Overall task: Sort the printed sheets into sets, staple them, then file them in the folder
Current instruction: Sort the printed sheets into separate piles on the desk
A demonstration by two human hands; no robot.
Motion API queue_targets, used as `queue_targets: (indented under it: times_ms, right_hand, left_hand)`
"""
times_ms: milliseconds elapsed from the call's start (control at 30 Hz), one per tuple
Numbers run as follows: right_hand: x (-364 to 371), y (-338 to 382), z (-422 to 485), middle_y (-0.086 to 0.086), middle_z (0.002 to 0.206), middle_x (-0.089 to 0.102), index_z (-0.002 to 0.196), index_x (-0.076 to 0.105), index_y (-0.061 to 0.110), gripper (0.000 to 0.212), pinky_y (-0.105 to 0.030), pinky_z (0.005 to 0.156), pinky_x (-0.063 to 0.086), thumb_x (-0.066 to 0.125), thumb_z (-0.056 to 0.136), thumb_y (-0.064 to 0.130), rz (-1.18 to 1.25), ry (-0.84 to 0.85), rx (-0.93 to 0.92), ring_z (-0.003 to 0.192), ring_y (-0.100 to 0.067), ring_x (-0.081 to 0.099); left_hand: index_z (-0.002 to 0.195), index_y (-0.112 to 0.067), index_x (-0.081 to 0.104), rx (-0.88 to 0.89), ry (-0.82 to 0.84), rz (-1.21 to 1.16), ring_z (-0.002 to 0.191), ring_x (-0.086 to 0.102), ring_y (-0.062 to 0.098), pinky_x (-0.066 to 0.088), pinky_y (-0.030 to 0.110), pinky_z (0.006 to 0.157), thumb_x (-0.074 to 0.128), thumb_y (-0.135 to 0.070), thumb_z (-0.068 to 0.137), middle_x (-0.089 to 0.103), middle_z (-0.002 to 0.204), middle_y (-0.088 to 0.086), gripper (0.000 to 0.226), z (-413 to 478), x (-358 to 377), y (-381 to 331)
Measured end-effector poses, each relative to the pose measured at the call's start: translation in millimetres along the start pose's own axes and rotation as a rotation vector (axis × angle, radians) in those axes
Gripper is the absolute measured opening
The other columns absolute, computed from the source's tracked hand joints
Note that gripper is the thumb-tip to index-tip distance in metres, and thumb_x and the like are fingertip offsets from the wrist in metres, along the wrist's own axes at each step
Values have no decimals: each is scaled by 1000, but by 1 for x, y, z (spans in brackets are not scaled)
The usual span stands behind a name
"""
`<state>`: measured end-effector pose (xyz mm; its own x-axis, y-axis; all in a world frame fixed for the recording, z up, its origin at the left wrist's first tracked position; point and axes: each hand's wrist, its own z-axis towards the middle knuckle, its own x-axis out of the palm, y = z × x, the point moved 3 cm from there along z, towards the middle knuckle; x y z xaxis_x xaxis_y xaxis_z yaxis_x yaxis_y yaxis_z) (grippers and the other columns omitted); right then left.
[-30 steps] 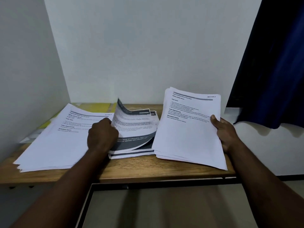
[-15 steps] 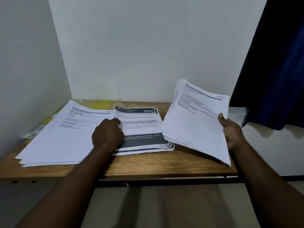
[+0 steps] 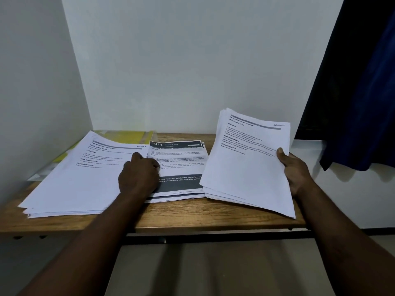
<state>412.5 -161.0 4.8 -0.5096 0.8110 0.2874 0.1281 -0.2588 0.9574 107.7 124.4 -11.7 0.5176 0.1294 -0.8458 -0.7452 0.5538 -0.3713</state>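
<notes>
Three piles of printed sheets lie on a wooden table (image 3: 209,218). The left pile (image 3: 83,178) is white with small text. The middle pile (image 3: 181,167) has a dark header reading 3414 and a dark band lower down. My left hand (image 3: 139,176) rests knuckles-up on the left edge of the middle pile, fingers curled; what the fingertips do is hidden. My right hand (image 3: 295,169) grips the right edge of the right pile (image 3: 248,165), thumb on top, tilting its far end up off the table. A yellow folder (image 3: 126,136) lies flat at the back left, partly under the left pile.
White walls close in the table at the back and left. A dark blue curtain (image 3: 354,86) hangs at the right, beside a white ledge (image 3: 307,146). The table's front edge is near my forearms, with bare floor below.
The curled top sheet of the middle pile has gone down flat under my left hand. My right hand has lifted and tilted the right pile more steeply.
</notes>
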Motion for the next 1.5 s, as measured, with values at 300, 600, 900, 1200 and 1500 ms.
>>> queue_targets:
  times_ms: [300, 600, 900, 1200, 1500]
  right_hand:
    - [1, -1, -1, -3, 102, 82, 116, 71, 16, 21, -36, 62, 64, 63, 105, 31, -18, 15, 6, 83, -22, 79]
    - [2, 0, -2, -3, 104, 81, 115, 71, 18, 20, -34, 63, 64, 63, 105, 32, -31, 4, 5, 85, -22, 78]
    - [5, 0, -2, -6, 109, 80, 116, 71, 16, 21, -35, 64, 64, 62, 106, 32, -50, 9, -9, 87, -23, 78]
    - [11, 3, -8, -10, 120, 77, 122, 70, 15, 27, -39, 75, 63, 63, 105, 34, -71, -26, -51, 97, -28, 75]
    - [76, 10, -22, -2, 101, 82, 113, 71, 16, 18, -35, 71, 66, 59, 107, 28, -72, 153, -111, 86, -20, 80]
  left_hand:
    - [109, -38, 79, 13, 5, 7, 111, 61, 36, 53, 42, 85, 60, -43, 100, 59, 119, 6, 21, -1, 0, 0]
    - [100, -34, 80, 4, -6, -44, 111, 61, 32, 53, 41, 86, 64, -41, 98, 57, 127, 1, 17, -2, -3, -1]
    - [100, -28, 81, 44, -56, -1, 109, 59, 32, 55, 42, 80, 63, -35, 97, 58, 119, 2, 20, -5, -6, -8]
    - [97, -26, 80, 235, -168, -234, 96, 63, 25, 48, 34, 73, 69, -37, 96, 60, 103, -3, 16, -6, -12, -26]
    - [110, -19, 79, -116, 470, -1296, 87, 78, 22, 60, 37, 80, 64, -60, 95, 81, 106, 5, 46, 5, -21, -62]
